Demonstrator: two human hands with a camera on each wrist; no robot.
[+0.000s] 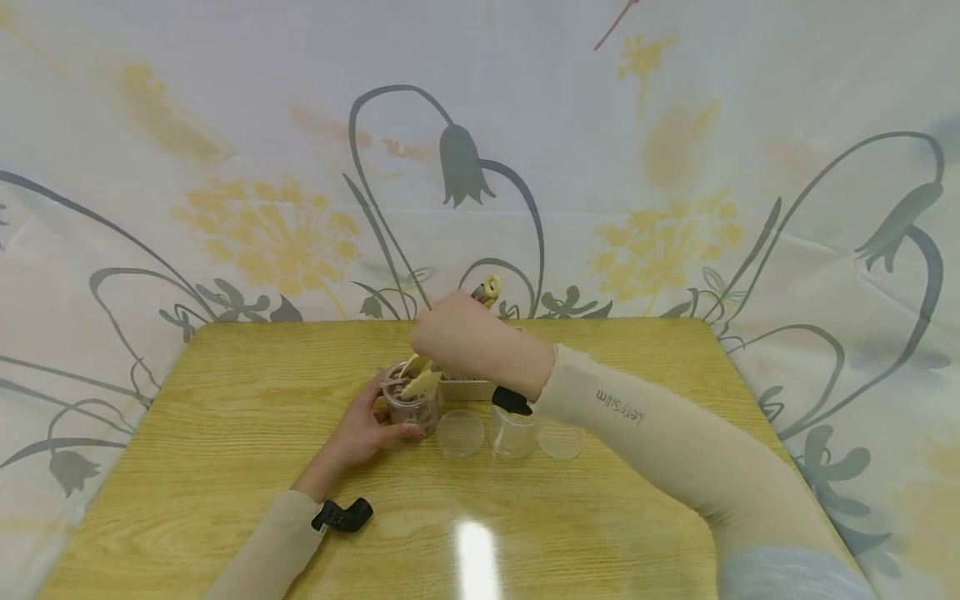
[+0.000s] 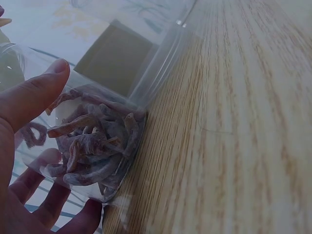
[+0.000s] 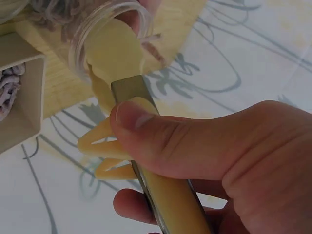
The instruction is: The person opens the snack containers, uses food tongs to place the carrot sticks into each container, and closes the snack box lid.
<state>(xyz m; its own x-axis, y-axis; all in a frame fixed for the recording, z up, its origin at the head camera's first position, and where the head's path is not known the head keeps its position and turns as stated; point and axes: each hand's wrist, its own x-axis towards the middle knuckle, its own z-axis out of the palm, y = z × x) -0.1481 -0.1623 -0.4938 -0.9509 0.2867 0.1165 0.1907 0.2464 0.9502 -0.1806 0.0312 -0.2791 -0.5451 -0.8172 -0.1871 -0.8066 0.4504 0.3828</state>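
Clear plastic jar (image 1: 417, 415) of brownish strips (image 2: 92, 141) sits on the wood-grain table (image 1: 247, 392), left hand (image 1: 367, 431) curled round it. Right hand (image 1: 468, 342) grips yellow-and-metal tongs (image 3: 131, 88), tips at its mouth. I'd keep it braced. Beige open-topped box (image 1: 465, 390) may obstruct rightward swings; clear round lid (image 1: 461, 433) beside jar.

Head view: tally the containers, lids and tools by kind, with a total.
Clear cylindrical plastic jars: 2
Clear round flat lids: 2
Beige rectangular box: 1
Yellow-and-metal tongs: 1
Total: 6
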